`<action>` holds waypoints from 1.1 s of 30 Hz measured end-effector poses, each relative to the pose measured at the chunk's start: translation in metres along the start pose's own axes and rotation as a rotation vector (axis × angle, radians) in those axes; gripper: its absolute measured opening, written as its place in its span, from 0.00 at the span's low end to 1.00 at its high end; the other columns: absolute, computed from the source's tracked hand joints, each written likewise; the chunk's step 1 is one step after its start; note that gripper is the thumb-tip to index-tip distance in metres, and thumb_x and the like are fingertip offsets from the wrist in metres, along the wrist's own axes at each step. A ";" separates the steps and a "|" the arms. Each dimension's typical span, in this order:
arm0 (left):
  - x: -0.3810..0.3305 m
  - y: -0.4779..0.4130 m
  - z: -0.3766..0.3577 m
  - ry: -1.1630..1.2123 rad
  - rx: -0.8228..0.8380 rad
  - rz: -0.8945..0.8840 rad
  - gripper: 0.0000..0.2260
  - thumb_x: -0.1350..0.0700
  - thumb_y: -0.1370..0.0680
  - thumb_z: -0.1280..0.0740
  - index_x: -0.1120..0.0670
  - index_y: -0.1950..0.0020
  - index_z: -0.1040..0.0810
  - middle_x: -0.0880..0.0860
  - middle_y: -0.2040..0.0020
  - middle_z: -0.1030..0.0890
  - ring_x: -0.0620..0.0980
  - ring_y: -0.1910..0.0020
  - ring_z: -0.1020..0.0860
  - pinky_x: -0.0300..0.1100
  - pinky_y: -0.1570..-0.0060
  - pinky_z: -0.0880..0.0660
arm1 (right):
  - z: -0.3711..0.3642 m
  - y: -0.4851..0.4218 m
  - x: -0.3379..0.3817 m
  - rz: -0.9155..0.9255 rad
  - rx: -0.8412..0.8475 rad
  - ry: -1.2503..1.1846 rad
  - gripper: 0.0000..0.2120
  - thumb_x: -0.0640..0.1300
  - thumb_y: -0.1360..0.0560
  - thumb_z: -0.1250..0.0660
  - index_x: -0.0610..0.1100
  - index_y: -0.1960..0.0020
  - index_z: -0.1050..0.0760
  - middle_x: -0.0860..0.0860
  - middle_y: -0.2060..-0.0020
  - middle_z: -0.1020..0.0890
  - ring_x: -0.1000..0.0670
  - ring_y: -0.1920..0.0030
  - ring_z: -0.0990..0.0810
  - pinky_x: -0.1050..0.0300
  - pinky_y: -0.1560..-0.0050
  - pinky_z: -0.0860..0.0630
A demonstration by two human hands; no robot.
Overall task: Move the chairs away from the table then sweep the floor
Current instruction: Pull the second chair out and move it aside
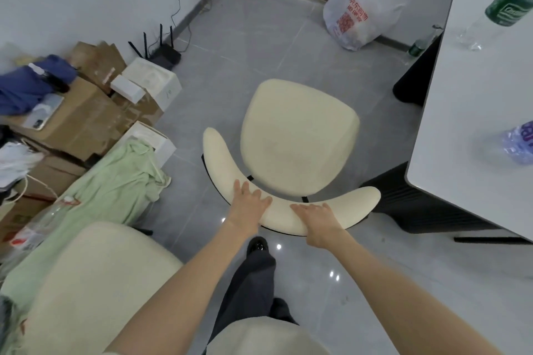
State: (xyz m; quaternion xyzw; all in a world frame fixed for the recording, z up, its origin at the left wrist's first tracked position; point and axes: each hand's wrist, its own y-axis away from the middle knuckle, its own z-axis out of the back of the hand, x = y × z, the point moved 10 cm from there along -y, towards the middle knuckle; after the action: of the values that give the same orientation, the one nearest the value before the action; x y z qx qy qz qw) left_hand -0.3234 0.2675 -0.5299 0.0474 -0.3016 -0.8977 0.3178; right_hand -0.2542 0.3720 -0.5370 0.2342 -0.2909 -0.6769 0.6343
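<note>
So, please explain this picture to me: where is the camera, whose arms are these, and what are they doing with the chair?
There is no machine here. A person wears one camera on the head, so you look down along their own arms. The left hand and the right hand rest on the curved backrest of a cream chair, fingers laid flat on it. The chair stands on the grey floor, beside a white table that carries plastic bottles. A second chair is at lower left, near cardboard boxes. No broom is in view.
</note>
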 end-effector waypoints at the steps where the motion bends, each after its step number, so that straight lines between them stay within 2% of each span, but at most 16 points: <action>1: -0.005 0.008 -0.005 0.006 -0.005 0.006 0.32 0.50 0.25 0.34 0.49 0.24 0.44 0.55 0.29 0.33 0.66 0.27 0.42 0.66 0.29 0.55 | -0.008 0.005 0.003 0.004 -0.002 0.005 0.37 0.40 0.29 0.33 0.49 0.24 0.46 0.51 0.33 0.29 0.46 0.33 0.29 0.49 0.31 0.39; 10: -0.069 0.102 -0.074 0.071 0.018 0.048 0.32 0.52 0.24 0.36 0.49 0.23 0.46 0.55 0.28 0.36 0.67 0.28 0.44 0.64 0.28 0.56 | -0.099 0.078 0.039 0.039 -0.002 0.057 0.40 0.41 0.28 0.31 0.47 0.23 0.49 0.50 0.29 0.34 0.45 0.30 0.35 0.44 0.26 0.48; 16: -0.093 0.157 -0.105 0.058 0.010 0.024 0.31 0.54 0.24 0.35 0.49 0.24 0.45 0.55 0.28 0.36 0.67 0.27 0.44 0.65 0.28 0.56 | -0.143 0.128 0.072 0.017 0.022 0.029 0.40 0.41 0.28 0.32 0.47 0.23 0.50 0.49 0.28 0.35 0.45 0.29 0.36 0.44 0.25 0.49; 27: -0.118 0.252 -0.152 -0.084 0.028 -0.137 0.29 0.51 0.25 0.34 0.49 0.26 0.40 0.54 0.32 0.29 0.65 0.30 0.39 0.65 0.29 0.52 | -0.208 0.214 0.148 -0.093 -0.016 -0.110 0.37 0.42 0.29 0.33 0.48 0.24 0.45 0.51 0.30 0.31 0.46 0.32 0.30 0.50 0.32 0.37; 33: -0.141 0.309 -0.188 -0.134 0.050 -0.202 0.29 0.51 0.25 0.34 0.48 0.26 0.40 0.54 0.31 0.30 0.65 0.29 0.39 0.65 0.29 0.52 | -0.253 0.266 0.191 -0.119 -0.044 -0.162 0.30 0.40 0.29 0.35 0.49 0.29 0.39 0.51 0.37 0.25 0.45 0.38 0.25 0.51 0.39 0.33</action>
State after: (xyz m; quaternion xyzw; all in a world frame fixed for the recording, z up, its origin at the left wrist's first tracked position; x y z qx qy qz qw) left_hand 0.0080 0.0651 -0.5213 0.0254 -0.3382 -0.9184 0.2038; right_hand 0.0952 0.1506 -0.5259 0.1815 -0.3120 -0.7363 0.5724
